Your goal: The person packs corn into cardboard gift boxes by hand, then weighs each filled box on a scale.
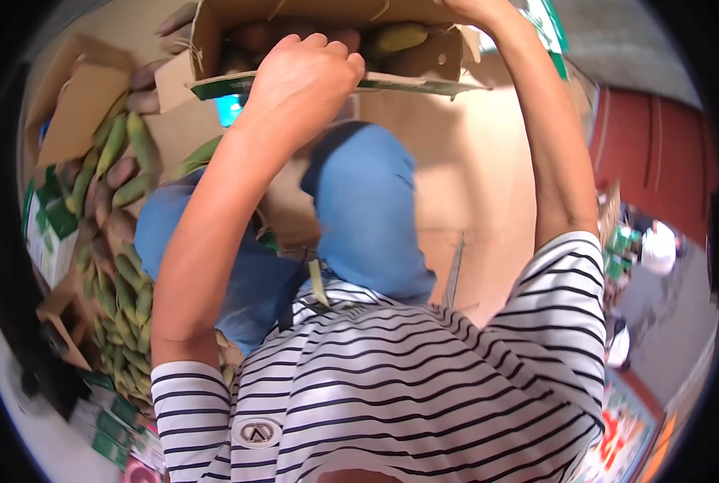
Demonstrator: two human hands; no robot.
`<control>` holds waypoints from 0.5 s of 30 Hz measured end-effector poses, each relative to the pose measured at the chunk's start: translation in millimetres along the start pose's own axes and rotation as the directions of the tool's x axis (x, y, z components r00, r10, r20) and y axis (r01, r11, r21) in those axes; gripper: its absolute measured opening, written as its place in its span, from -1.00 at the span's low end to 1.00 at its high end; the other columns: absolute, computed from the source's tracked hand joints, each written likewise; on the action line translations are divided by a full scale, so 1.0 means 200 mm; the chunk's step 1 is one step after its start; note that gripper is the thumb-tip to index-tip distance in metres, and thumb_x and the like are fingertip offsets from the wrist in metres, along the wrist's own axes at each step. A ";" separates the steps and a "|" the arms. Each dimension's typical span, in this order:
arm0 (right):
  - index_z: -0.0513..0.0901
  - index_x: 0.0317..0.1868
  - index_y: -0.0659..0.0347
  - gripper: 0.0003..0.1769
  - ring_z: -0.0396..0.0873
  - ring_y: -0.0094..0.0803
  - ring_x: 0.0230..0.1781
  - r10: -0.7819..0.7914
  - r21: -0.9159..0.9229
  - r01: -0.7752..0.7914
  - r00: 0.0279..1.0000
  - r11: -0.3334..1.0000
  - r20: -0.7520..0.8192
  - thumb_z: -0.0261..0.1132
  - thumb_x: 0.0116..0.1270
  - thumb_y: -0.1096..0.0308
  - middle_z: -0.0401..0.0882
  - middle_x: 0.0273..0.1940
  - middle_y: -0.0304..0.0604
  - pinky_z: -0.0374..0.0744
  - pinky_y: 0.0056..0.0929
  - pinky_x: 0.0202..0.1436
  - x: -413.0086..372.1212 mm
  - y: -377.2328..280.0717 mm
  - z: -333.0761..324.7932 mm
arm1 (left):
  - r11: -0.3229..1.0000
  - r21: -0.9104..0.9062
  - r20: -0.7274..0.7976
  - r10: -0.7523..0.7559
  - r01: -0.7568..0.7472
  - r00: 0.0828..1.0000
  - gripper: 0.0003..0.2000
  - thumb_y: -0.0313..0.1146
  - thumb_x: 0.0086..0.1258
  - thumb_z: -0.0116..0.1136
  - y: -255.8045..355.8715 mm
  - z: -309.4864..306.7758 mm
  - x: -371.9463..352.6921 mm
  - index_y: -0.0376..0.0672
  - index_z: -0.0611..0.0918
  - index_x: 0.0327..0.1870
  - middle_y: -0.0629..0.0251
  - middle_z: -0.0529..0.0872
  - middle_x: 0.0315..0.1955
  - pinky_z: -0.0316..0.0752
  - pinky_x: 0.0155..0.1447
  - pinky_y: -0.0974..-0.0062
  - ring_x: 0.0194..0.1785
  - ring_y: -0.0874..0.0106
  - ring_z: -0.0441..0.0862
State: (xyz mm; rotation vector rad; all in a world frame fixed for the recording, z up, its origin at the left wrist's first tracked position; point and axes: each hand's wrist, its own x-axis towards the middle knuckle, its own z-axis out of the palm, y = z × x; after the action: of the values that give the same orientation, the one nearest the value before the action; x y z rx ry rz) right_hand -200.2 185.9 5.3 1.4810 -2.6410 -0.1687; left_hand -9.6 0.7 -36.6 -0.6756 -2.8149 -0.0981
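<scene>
An open cardboard box point(448, 60) with a green printed lower edge is at the top of the head view. Inside it lie a yellow-green, radish-like vegetable point(400, 37) and some reddish-brown ones, partly in shadow. My left hand point(313, 74) is closed over the box's near edge, knuckles up, hiding part of the contents. At the box's far right corner, my right hand point(474, 10) is closed on the cardboard, partly cut off by the frame's top. Below the box are my knees point(367, 193) in blue trousers.
Long green vegetables point(122, 310) and reddish-brown ones point(122, 173) are heaped along the left. Another cardboard box point(86, 113) with raised flaps stands at upper left. Flat brown cardboard point(456, 161) lies under me. A red surface point(649, 153) is far right.
</scene>
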 end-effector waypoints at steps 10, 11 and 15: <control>0.63 -0.36 0.28 -0.47 0.56 0.09 -0.30 0.750 0.052 -0.801 0.579 0.596 0.320 0.09 0.40 -0.07 0.62 -0.36 0.12 0.47 -0.08 -0.20 -1.80 -0.21 0.17 | 0.804 -0.167 -0.033 0.575 -0.571 0.818 -0.96 -0.37 0.07 0.13 0.77 0.26 0.24 0.00 0.60 -0.55 0.45 0.62 -0.40 0.41 -0.11 0.46 -0.23 0.42 0.59; 0.65 -0.30 0.28 -0.48 0.57 0.09 -0.28 0.798 0.080 -0.876 0.468 0.475 0.380 0.10 0.40 -0.07 0.62 -0.33 0.15 0.48 -0.08 -0.18 -2.01 -0.27 0.21 | 0.766 -0.196 -0.017 0.621 -0.612 0.784 -0.95 -0.37 0.07 0.13 0.85 0.27 0.25 0.00 0.61 -0.56 0.45 0.62 -0.41 0.41 -0.10 0.47 -0.23 0.42 0.59; 0.68 -0.31 0.28 -0.44 0.60 0.07 -0.27 0.930 -0.002 -0.997 0.077 0.084 0.360 0.13 0.33 -0.14 0.62 -0.35 0.19 0.52 -0.13 -0.16 -2.70 -0.62 0.43 | 0.749 -0.320 -0.167 0.558 -0.580 0.813 -0.92 -0.40 0.05 0.14 0.99 -0.02 0.36 -0.02 0.66 -0.43 0.45 0.59 -0.39 0.41 -0.06 0.49 -0.24 0.43 0.58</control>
State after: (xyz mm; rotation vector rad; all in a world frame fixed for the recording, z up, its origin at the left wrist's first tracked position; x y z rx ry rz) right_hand 171.6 587.4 -120.3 -0.7625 -3.2539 0.1248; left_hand 18.3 207.8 -12.7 -1.5596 -2.4106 -0.5171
